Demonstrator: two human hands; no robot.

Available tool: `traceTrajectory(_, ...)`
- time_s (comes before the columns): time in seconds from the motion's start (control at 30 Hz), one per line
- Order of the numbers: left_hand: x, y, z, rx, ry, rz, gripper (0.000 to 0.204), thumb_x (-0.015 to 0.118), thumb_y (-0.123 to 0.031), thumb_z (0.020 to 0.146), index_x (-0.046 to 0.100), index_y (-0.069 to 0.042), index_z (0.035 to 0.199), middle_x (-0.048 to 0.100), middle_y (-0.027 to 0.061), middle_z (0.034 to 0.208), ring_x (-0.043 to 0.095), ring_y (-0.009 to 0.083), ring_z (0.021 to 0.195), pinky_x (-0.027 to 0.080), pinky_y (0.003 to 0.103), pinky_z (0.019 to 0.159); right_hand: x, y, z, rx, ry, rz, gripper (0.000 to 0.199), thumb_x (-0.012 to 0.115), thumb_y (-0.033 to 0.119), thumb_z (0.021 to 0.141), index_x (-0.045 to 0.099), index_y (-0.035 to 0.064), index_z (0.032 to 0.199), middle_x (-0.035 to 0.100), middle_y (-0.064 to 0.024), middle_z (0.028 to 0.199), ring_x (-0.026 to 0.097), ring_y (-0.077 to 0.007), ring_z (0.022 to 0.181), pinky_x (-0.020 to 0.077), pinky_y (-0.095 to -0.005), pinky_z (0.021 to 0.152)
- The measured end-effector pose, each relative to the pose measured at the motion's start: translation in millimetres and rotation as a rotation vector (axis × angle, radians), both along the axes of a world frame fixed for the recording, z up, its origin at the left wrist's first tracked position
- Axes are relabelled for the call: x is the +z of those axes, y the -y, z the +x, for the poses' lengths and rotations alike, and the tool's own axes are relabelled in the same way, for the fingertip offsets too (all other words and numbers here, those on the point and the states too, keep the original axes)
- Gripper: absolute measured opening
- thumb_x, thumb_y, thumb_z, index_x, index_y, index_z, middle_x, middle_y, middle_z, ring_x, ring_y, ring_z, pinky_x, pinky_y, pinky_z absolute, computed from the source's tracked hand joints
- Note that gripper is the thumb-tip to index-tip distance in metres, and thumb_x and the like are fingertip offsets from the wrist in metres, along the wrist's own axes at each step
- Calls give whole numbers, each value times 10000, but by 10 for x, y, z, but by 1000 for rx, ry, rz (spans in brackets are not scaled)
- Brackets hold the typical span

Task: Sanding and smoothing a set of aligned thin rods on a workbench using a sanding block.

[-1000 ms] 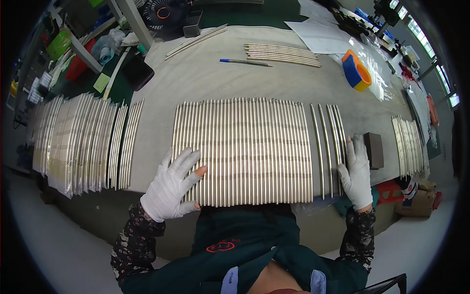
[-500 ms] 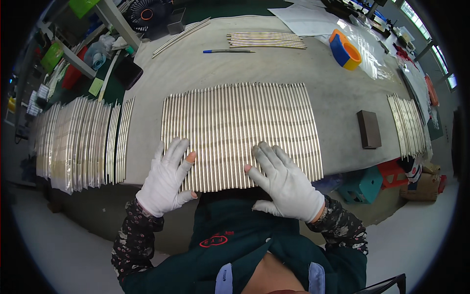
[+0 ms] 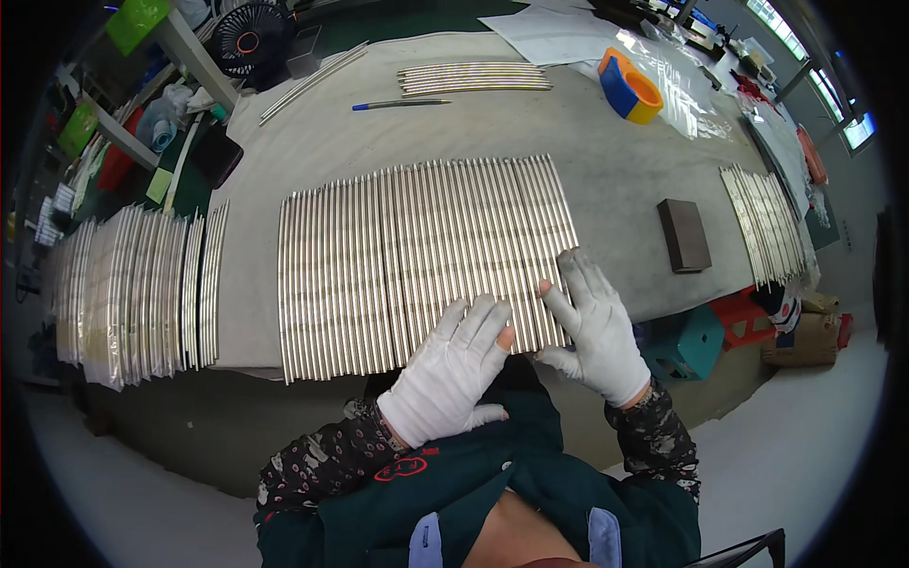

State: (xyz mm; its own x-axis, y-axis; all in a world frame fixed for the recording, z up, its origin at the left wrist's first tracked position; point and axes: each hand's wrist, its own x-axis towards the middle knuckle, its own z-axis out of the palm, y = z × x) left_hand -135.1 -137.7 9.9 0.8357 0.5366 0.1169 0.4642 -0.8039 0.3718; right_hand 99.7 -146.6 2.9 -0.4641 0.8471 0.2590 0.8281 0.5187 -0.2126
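A wide row of slim silvery metal rods (image 3: 417, 246) lies side by side on the table before me. My left hand (image 3: 450, 369), in a white glove with bare thumb and fingertip showing, rests its fingers on the near ends of the rods, right of the row's middle. It is open, palm down. At the row's right edge my right hand (image 3: 601, 331), gloved alike, is open too. Its fingers are stretched out, touching or just over the outermost rods. A narrow gap runs through the row left of its middle.
Bagged rod bundles (image 3: 123, 293) stand at the left edge. A dark brown block (image 3: 684, 235) and another rod bundle (image 3: 765, 227) lie to the right. Farther back are a pen (image 3: 402, 104), several loose rods (image 3: 473, 78), a blue-and-orange tape dispenser (image 3: 631, 87) and a fan (image 3: 251, 43).
My left hand has slid from the row's left part to right of its middle. My right hand has shifted to the right edge. The whole view has moved slightly.
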Motion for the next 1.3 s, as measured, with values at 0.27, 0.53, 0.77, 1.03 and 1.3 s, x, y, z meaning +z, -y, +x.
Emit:
traceTrajectory(0.27, -55, 40, 46, -9, 51, 70, 964, 766, -484, 601, 351, -99, 1381, 348, 243, 1370, 338, 417, 1281, 269, 544, 1060, -33, 38, 11, -12, 9, 24, 758, 392, 655, 868, 400, 71, 1350, 390, -285, 1352, 380, -485, 1256, 339, -535, 1023)
traceTrajectory(0.53, -69, 59, 89, -3, 20, 103, 979, 766, -487, 603, 339, -107, 1398, 352, 218, 1384, 329, 409, 1289, 269, 542, 1059, 44, 34, -3, -9, -20, -21, 724, 581, 545, 778, 455, 53, 1293, 416, -280, 1327, 395, -469, 1245, 323, -531, 1045)
traceTrajectory(0.77, -123, 90, 217, -49, 50, 41, 963, 773, -464, 601, 363, -14, 1348, 347, 228, 1388, 335, 414, 1282, 265, 548, 1063, 19, 69, 39, -19, -36, 20, 684, 646, 445, 737, 470, 61, 1276, 437, -243, 1318, 405, -444, 1248, 345, -524, 1032)
traceTrajectory(1.03, -80, 115, 319, -56, 88, 41, 934, 784, -428, 598, 383, 20, 1313, 351, 236, 1380, 338, 415, 1281, 270, 548, 1066, -31, 122, 105, -43, -35, 33, 679, 447, 580, 870, 433, 64, 1310, 412, -267, 1335, 394, -466, 1249, 336, -528, 1032)
traceTrajectory(1.3, 366, -163, 154, -247, -37, 45, 819, 731, -431, 685, 402, -26, 1315, 362, 205, 1395, 337, 378, 1311, 271, 541, 1065, 223, 58, 554, -293, -17, 239, 702, 466, 539, 883, 424, 10, 1342, 422, -275, 1323, 385, -471, 1252, 343, -518, 1009)
